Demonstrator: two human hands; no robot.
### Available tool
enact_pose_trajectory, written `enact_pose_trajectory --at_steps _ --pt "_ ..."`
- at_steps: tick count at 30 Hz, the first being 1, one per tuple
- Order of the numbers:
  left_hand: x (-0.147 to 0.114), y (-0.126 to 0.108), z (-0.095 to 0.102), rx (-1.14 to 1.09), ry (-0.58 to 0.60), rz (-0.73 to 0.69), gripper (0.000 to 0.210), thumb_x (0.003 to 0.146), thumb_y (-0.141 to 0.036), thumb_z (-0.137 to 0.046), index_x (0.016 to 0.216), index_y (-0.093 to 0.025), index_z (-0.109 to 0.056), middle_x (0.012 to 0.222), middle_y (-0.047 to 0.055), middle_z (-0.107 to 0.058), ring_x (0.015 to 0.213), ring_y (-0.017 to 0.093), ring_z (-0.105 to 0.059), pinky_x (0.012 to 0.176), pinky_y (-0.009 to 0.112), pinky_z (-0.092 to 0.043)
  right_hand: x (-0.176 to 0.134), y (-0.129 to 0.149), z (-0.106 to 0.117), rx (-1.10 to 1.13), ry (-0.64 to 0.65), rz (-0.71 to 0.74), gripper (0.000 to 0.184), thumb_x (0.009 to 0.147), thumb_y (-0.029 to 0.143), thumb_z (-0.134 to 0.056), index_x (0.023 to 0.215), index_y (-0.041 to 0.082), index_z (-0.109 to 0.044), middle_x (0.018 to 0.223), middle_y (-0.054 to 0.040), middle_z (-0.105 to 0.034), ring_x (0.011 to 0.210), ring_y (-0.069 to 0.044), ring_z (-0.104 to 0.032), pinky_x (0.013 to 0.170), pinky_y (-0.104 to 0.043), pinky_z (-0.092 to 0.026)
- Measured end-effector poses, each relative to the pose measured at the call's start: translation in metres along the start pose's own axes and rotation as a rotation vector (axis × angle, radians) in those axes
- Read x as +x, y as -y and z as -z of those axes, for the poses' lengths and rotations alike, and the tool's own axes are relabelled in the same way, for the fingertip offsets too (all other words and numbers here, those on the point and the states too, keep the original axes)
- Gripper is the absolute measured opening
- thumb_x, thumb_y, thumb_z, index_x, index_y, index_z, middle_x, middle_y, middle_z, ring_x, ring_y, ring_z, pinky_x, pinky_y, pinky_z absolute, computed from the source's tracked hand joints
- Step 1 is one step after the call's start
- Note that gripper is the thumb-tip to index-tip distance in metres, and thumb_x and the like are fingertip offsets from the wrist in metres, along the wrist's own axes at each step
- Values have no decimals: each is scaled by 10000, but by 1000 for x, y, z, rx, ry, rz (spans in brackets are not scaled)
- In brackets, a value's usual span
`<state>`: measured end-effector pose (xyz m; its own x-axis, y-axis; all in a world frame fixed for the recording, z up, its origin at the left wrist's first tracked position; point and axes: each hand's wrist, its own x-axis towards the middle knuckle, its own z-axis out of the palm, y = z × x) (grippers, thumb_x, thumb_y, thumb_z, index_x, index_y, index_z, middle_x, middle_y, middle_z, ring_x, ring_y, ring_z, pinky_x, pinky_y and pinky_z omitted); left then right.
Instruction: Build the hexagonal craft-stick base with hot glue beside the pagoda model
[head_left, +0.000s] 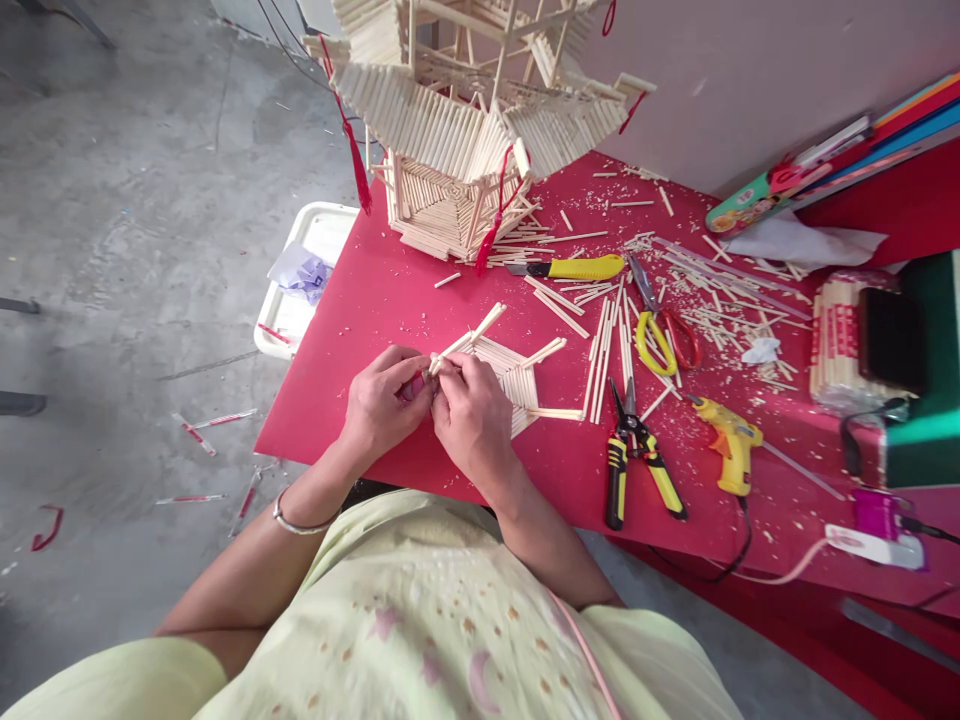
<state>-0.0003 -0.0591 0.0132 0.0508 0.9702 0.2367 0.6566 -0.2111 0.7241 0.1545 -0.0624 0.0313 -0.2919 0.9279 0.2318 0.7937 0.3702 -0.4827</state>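
Observation:
A flat, many-sided panel of pale wooden sticks lies at the front of the red table, with paired sticks jutting out from its corners. My left hand is closed, its fingertips pinching around the end of one stick pair at the panel's left side. Right beside it, my right hand also has its fingers closed at that same stick end and covers part of the panel. The fingers hide exactly what lies between the fingertips.
Behind stands a tiered stick pagoda with red tassels. Loose sticks, a yellow utility knife, scissors, cutting pliers and a yellow glue gun lie to the right. A white lidded bin stands left of the table.

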Motion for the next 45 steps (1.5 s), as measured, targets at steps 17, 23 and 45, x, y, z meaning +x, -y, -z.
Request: enact_pose_trajectory --at_steps 17,23,45 --pt "1 -2 1 5 11 4 87 876 -175 -642 872 -201 -726 1048 51 -732 714 107 -615 648 228 -469 0 0 0 -10 -1 -6 364 1048 155 -459 1356 190 -649 1261 -118 -665 1146 -238 -608 1008 -377 -544" --pt "1 -2 2 6 10 7 92 871 -175 -645 887 -202 -732 1038 53 -734 714 110 -615 635 229 -464 0 1 0 -2 -8 -4 361 1044 148 -465 1349 194 -653 1260 -115 -665 1154 -238 -608 1015 -377 -542" --pt "1 -2 2 6 11 5 104 860 -163 -641 895 -204 -731 1035 55 -733 716 114 -614 637 231 -466 -1 1 -2 -18 -9 -9 370 1039 144 -467 1359 201 -644 1266 -118 -661 1150 -240 -608 1008 -381 -543"
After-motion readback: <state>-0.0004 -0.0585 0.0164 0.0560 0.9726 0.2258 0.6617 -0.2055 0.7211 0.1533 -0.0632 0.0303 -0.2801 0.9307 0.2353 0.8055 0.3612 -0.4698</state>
